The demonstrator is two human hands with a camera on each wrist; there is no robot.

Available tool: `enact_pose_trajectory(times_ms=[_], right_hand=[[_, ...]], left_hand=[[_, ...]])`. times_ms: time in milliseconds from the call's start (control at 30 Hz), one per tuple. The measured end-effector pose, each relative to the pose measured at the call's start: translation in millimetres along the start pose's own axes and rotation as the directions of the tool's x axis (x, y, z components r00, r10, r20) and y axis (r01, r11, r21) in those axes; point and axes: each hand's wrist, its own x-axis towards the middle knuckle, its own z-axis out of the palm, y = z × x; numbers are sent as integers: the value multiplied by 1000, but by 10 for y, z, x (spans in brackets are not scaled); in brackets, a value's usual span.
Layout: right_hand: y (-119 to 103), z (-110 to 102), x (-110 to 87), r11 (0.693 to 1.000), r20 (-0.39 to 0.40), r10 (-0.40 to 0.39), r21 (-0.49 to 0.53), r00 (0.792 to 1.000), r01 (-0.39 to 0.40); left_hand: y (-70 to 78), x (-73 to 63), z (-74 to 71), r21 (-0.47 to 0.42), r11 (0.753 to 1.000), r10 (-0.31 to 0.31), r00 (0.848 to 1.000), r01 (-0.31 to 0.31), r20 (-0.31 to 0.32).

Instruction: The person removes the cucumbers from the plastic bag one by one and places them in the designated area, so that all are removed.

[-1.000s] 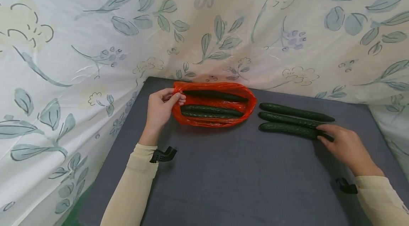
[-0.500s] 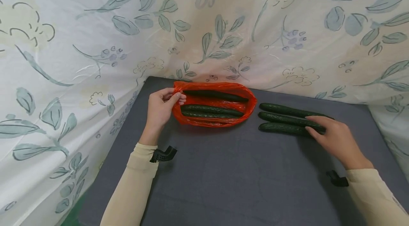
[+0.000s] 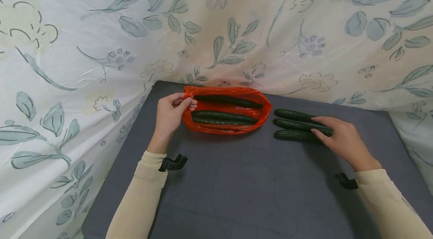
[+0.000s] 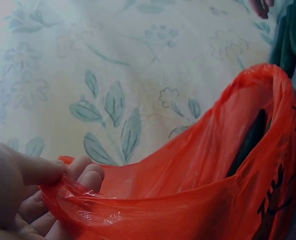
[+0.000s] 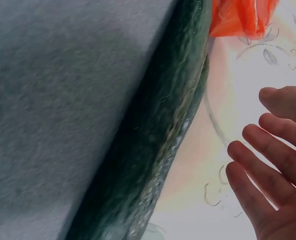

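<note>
We see a flower-and-leaf cloth (image 3: 236, 24) hanging behind a dark grey tabletop (image 3: 236, 179). Near the tabletop's far edge sits a red plastic bag (image 3: 233, 91), its mouth spread wide. Inside, a dark cucumber (image 3: 226, 100) lies lengthwise along the far wall; by the near wall lies more cucumber (image 3: 223, 115), though we cannot tell whether one or two. Just right of the bag, outside it, three loose cucumbers (image 3: 294, 124) lie in a row, their left ends toward it. Of our hands, the left hand (image 3: 170, 113) pinches the bag's left rim between thumb and fingers. The right hand (image 3: 341, 135) hangs over the row's right end, fingers straight and spread, grasping nothing; whether it touches a cucumber, we cannot tell.
</note>
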Motion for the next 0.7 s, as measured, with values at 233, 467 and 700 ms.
enact_pose_trajectory(times_ms=[233, 467, 700], right_hand=[[-120, -32, 136, 997, -35, -55, 57, 998, 57], [-244, 3, 275, 993, -36, -85, 77, 996, 87], [-328, 59, 365, 989, -58, -112, 93, 992, 117]], left_hand=[[29, 4, 17, 12, 1000, -1, 1000, 1, -3], [31, -1, 17, 6, 1000, -1, 1000, 0, 2], [24, -5, 13, 1, 1000, 5, 1000, -5, 0]])
